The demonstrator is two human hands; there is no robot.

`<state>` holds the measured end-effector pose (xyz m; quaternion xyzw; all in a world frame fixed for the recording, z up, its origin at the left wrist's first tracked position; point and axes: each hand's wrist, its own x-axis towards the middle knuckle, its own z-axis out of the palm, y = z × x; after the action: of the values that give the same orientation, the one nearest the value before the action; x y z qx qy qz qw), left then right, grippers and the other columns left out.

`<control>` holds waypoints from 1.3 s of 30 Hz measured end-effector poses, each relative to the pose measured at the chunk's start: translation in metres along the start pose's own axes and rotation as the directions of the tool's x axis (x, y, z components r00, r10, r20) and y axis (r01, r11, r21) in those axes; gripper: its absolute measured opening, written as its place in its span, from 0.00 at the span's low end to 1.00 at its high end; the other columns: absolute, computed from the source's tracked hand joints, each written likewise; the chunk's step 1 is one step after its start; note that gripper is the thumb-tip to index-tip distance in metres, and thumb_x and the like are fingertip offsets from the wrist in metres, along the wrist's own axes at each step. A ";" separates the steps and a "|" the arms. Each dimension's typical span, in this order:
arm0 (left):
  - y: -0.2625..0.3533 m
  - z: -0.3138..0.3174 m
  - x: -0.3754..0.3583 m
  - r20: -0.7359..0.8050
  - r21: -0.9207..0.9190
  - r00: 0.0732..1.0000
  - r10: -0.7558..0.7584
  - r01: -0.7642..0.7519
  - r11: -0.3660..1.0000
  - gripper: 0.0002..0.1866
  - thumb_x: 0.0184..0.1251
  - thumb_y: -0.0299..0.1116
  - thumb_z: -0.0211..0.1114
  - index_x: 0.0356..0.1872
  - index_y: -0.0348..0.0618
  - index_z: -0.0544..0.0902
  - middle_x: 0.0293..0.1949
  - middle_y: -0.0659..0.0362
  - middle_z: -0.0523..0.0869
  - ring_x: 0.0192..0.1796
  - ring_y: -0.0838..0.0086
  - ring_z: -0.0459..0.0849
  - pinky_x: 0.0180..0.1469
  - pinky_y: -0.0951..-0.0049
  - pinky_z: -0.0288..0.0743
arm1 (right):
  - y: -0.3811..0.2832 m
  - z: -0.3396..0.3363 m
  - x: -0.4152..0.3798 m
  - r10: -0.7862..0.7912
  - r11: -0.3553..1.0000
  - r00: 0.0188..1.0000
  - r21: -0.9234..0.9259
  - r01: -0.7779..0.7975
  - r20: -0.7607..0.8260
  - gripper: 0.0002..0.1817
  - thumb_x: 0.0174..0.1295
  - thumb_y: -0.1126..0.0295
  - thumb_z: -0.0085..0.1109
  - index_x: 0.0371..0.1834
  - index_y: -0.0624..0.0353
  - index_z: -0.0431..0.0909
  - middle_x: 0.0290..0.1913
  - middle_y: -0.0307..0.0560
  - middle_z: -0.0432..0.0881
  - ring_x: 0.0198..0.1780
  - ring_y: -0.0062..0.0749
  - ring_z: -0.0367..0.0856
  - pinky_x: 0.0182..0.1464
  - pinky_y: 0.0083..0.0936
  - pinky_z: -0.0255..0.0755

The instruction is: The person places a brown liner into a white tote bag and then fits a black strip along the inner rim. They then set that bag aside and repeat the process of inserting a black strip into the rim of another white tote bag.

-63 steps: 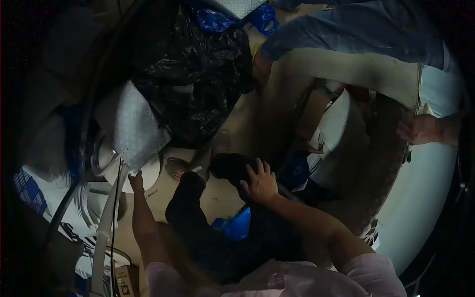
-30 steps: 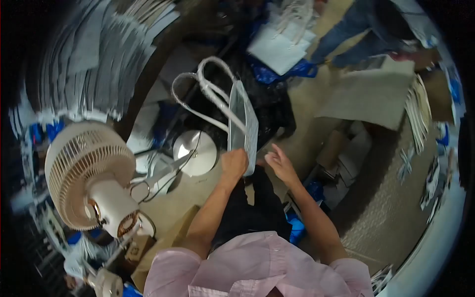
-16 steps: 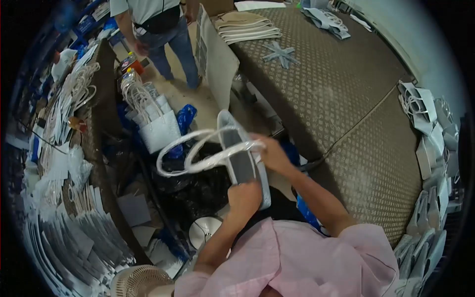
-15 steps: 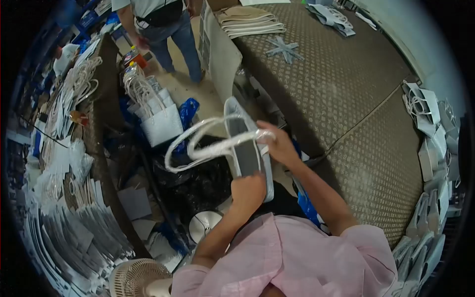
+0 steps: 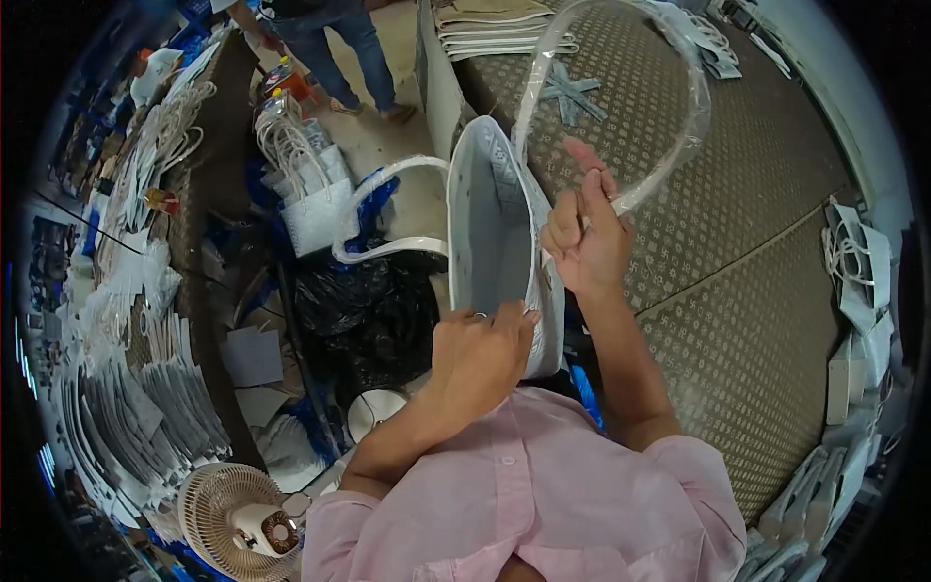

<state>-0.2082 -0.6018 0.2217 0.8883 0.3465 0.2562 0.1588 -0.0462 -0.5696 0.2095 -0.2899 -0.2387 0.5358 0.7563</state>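
A white tote bag (image 5: pixel 490 238) with a grey lining is held up in front of my chest, its mouth facing me. My left hand (image 5: pixel 477 351) grips the near bottom edge of the bag. My right hand (image 5: pixel 582 238) pinches one clear plastic-wrapped handle (image 5: pixel 669 107), which arcs up over the work table. The bag's other handle (image 5: pixel 383 209) loops out to the left.
A brown patterned work table (image 5: pixel 747 252) lies to the right, with finished white bags (image 5: pixel 853 262) stacked along its right edge and folded material (image 5: pixel 490 29) at its far end. More white bags (image 5: pixel 305 194), black plastic sacks (image 5: pixel 369 310) and a fan (image 5: pixel 238 509) crowd the floor at left. Another person's legs (image 5: pixel 335 39) stand beyond.
The bag has been raised and turned upright in front of me. My right hand has lifted one handle high over the table; my left hand stays at the bag's bottom edge.
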 end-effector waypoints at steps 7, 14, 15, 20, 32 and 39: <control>0.022 -0.015 0.052 -0.094 -0.028 0.994 0.063 -0.066 0.997 0.09 0.58 0.33 0.64 0.29 0.40 0.75 0.11 0.59 0.72 0.14 0.65 0.73 0.24 0.70 0.67 | -0.071 0.017 0.025 -0.270 0.958 0.945 0.148 0.244 0.186 0.22 0.73 0.57 0.33 0.66 0.54 0.58 0.11 0.35 0.57 0.11 0.18 0.50 0.15 0.19 0.48; 0.059 0.042 0.134 -0.102 -0.124 0.826 0.554 -0.563 0.817 0.12 0.52 0.33 0.65 0.33 0.38 0.74 0.20 0.56 0.78 0.26 0.67 0.79 0.54 0.67 0.69 | -0.172 -0.078 0.007 -0.762 0.643 0.622 0.092 0.761 0.178 0.25 0.74 0.59 0.32 0.68 0.62 0.52 0.13 0.33 0.59 0.12 0.14 0.50 0.13 0.18 0.47; 0.067 0.059 0.148 -0.007 -0.076 0.758 0.652 -0.651 0.755 0.14 0.49 0.31 0.66 0.36 0.38 0.74 0.22 0.57 0.78 0.29 0.67 0.79 0.58 0.65 0.66 | -0.180 -0.102 0.002 -0.839 0.538 0.544 -0.108 0.836 0.032 0.24 0.74 0.60 0.31 0.67 0.62 0.54 0.13 0.33 0.59 0.12 0.15 0.50 0.13 0.18 0.48; 0.078 0.210 0.211 0.078 -0.056 0.636 0.768 -0.766 0.640 0.10 0.47 0.29 0.65 0.28 0.42 0.72 0.28 0.55 0.79 0.40 0.65 0.78 0.56 0.63 0.66 | -0.166 -0.263 0.004 -0.711 0.672 0.422 -0.367 0.644 -0.562 0.22 0.73 0.59 0.36 0.62 0.63 0.62 0.22 0.40 0.68 0.23 0.22 0.65 0.31 0.21 0.71; 0.127 0.262 0.259 0.161 -0.310 0.601 0.783 -0.722 0.618 0.12 0.51 0.28 0.59 0.38 0.39 0.77 0.39 0.50 0.79 0.45 0.57 0.77 0.47 0.59 0.71 | -0.168 -0.322 -0.021 -0.492 0.869 0.444 -0.395 0.298 -0.749 0.36 0.67 0.40 0.33 0.49 0.65 0.75 0.44 0.47 0.81 0.48 0.35 0.77 0.55 0.35 0.69; -0.005 0.232 0.209 -0.252 -0.283 0.811 0.529 -0.584 0.761 0.22 0.56 0.33 0.61 0.52 0.39 0.73 0.55 0.48 0.74 0.58 0.55 0.73 0.58 0.56 0.68 | -0.067 -0.329 -0.020 -0.590 0.783 0.396 -0.618 0.070 -0.703 0.30 0.68 0.47 0.41 0.48 0.68 0.75 0.42 0.55 0.79 0.41 0.37 0.77 0.46 0.33 0.72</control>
<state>0.0518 -0.4764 0.1013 0.8856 0.0270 0.4177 0.2014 0.2141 -0.6660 0.0187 -0.6471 -0.0024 0.0608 0.7600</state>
